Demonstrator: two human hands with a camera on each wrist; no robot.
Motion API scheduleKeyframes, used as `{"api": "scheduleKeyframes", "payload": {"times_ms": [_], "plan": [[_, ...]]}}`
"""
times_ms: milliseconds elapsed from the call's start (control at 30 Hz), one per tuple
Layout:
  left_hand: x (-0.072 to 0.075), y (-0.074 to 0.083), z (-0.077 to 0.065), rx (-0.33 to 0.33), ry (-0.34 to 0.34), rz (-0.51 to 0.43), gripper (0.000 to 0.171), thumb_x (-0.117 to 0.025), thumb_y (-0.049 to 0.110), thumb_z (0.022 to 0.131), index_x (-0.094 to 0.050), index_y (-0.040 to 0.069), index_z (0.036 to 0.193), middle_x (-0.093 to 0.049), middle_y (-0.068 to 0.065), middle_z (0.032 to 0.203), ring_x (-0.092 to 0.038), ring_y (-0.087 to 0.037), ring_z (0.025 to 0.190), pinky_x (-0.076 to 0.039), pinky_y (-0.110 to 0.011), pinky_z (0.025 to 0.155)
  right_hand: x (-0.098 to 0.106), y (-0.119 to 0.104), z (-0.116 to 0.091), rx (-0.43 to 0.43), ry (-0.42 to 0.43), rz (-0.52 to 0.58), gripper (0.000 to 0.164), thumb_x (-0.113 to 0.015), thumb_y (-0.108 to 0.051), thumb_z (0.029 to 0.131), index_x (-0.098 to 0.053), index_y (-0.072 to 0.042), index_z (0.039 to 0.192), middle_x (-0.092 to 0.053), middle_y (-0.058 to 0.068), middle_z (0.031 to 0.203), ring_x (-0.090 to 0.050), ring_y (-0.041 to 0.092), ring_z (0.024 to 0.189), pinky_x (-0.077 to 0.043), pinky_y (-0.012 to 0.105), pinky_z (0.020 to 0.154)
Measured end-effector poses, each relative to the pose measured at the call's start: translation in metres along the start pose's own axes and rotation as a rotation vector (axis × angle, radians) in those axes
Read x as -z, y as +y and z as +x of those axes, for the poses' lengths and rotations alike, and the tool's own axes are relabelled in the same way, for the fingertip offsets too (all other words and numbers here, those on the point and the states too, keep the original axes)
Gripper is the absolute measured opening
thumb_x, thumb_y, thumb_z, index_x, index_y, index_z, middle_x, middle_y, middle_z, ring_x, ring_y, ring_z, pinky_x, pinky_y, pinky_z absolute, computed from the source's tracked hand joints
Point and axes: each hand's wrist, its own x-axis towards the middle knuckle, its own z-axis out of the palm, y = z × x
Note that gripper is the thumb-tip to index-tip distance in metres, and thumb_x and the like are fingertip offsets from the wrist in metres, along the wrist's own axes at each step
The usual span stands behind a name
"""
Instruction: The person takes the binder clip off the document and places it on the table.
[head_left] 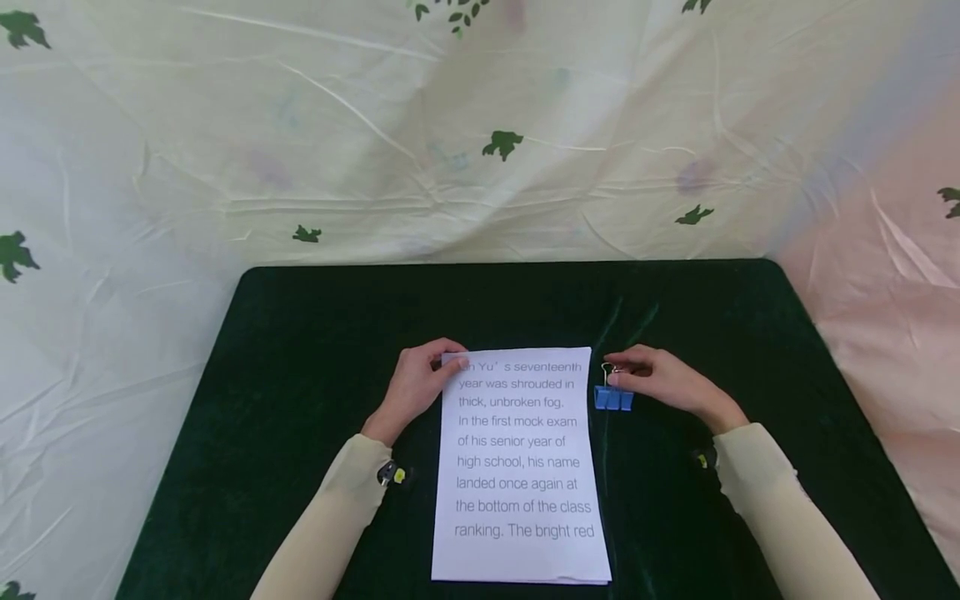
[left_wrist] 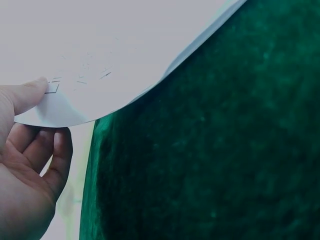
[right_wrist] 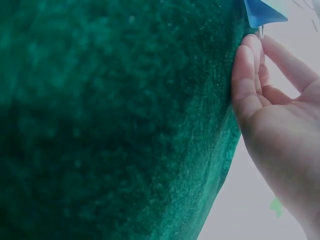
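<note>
Printed white sheets of paper lie on the dark green cloth, text facing up. At their upper left corner my left hand pinches the edge, thumb on top and fingers beneath, as the left wrist view shows with the paper curving away. Just right of the sheets, my right hand holds a blue binder clip by its wire handles. The clip stands apart from the paper's right edge in the head view. Only a corner of the blue clip shows in the right wrist view, above the fingertips.
A green velvety cloth covers the table, with creases to the right of the paper. Behind and at both sides hangs a pale curtain with green leaf and bird shapes. Both wrists wear dark bands.
</note>
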Motion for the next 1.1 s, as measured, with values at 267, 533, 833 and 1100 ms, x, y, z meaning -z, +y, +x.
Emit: {"api": "scheduleKeyframes", "payload": {"times_ms": [267, 533, 833, 1100], "plan": [[0.0, -0.001, 0.003, 0.016, -0.02, 0.004, 0.015, -0.07, 0.021, 0.101, -0.073, 0.014, 0.115, -0.073, -0.002, 0.103, -0.065, -0.017, 0.083, -0.053, -0.036, 0.075, -0.003, -0.001, 0.002, -0.014, 0.042, -0.052, 0.059, -0.067, -0.041, 0.101, -0.056, -0.005, 0.146, -0.059, 0.01, 0.124, -0.057, 0.025, 0.107, -0.051, 0.038, 0.087], [0.0, 0.0, 0.01, 0.019, -0.069, 0.054, 0.015, -0.071, 0.019, 0.101, -0.074, 0.013, 0.114, -0.073, -0.003, 0.104, -0.064, -0.019, 0.084, -0.054, -0.034, 0.076, -0.002, 0.002, -0.004, -0.005, 0.092, -0.077, 0.06, -0.065, -0.042, 0.102, -0.053, -0.006, 0.149, -0.058, 0.012, 0.132, -0.058, 0.03, 0.116, -0.051, 0.046, 0.094], [-0.001, 0.001, 0.02, 0.038, -0.098, 0.204, 0.02, -0.071, 0.022, 0.101, -0.073, 0.013, 0.119, -0.072, -0.005, 0.109, -0.063, -0.02, 0.088, -0.053, -0.036, 0.08, -0.005, -0.004, -0.012, 0.014, 0.17, -0.106, 0.057, -0.061, -0.044, 0.104, -0.054, -0.01, 0.149, -0.051, 0.015, 0.145, -0.05, 0.038, 0.13, -0.043, 0.064, 0.105], [-0.002, 0.001, 0.02, 0.032, -0.109, 0.374, 0.036, -0.072, 0.031, 0.1, -0.07, 0.011, 0.13, -0.058, -0.013, 0.141, -0.053, -0.03, 0.122, -0.045, -0.049, 0.107, -0.008, -0.012, -0.021, 0.067, 0.238, -0.177, 0.055, -0.061, -0.04, 0.105, -0.051, -0.011, 0.151, -0.046, 0.019, 0.154, -0.044, 0.045, 0.138, -0.035, 0.071, 0.106]]}}
